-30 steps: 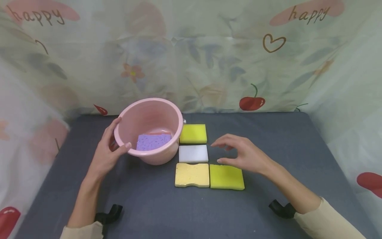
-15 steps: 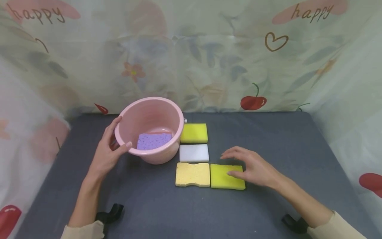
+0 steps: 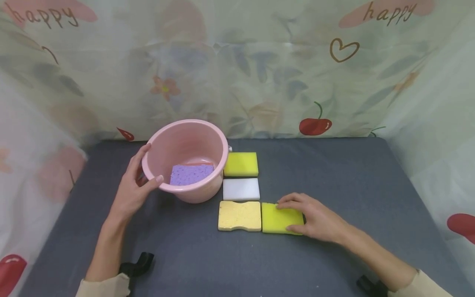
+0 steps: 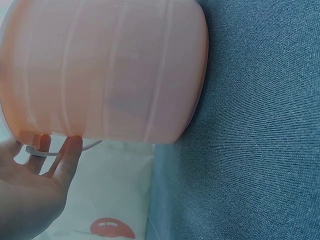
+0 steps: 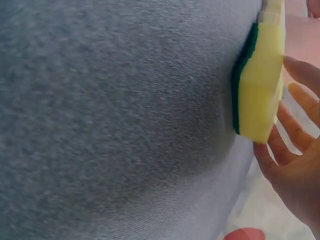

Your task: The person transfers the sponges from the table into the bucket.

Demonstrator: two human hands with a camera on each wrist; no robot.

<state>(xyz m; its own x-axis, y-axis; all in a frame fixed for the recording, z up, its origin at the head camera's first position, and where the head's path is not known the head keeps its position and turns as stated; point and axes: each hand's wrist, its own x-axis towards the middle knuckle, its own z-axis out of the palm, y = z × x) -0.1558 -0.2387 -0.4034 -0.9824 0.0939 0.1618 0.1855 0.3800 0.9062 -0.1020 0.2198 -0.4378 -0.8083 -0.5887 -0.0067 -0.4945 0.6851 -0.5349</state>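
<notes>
A pink bucket [image 3: 198,194] stands on the dark table, tilted in the head view's perspective. My left hand [image 3: 128,189] holds its rim on the left, thumb over the front edge and fingers around the outside. Inside lies a purple sponge [image 3: 191,175], with a thin red edge showing behind it. My right hand [image 3: 315,216] is over the right end of a yellow-green scrub sponge [image 3: 274,218], fingers at its far edge and thumb by its near edge. In the right wrist view the sponge shows a dark green underside, flat on the cloth, with my fingertips beside it.
Left of that sponge lies a pale yellow notched sponge [image 3: 239,216]. Behind it are a white sponge [image 3: 241,189] and another yellow-green sponge [image 3: 241,164], close to the bucket's right side. A printed curtain [image 3: 259,82] hangs along the table's back edge.
My right hand has come down and toward me, from beside the white sponge to the front yellow-green scrub sponge. My left hand and the bucket have stayed in place.
</notes>
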